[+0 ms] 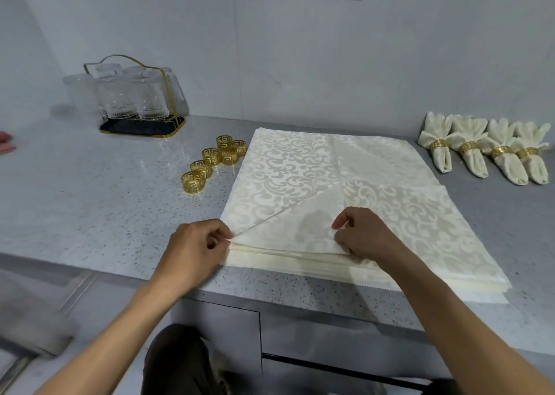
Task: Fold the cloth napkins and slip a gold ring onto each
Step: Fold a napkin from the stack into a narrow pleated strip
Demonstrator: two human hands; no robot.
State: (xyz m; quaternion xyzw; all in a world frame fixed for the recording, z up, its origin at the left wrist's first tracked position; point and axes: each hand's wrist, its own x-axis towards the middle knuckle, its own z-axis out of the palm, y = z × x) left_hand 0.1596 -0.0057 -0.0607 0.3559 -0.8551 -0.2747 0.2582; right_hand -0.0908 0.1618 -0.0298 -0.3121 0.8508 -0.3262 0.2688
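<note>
head view — worn high | looks forward-down | close over countertop (pixel 90 202)

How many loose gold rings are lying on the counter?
6, clustered left of the napkin stack. More might hide behind these.

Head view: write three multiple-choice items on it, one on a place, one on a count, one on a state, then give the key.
1. Where do the loose rings lie?
A. left of the napkin stack
B. on the stack
C. beside the finished napkins

2. How many finished napkins wear a ring?
A. two
B. four
C. six

3. What is the left hand doing?
A. resting flat
B. holding a ring
C. pinching the top napkin

Key: 1 A, rings sit on the counter left of the stack; 2 B, four lie in a row at the right; 3 C, fingers pinch its near-left corner, as the right hand holds the folded edge.
</note>
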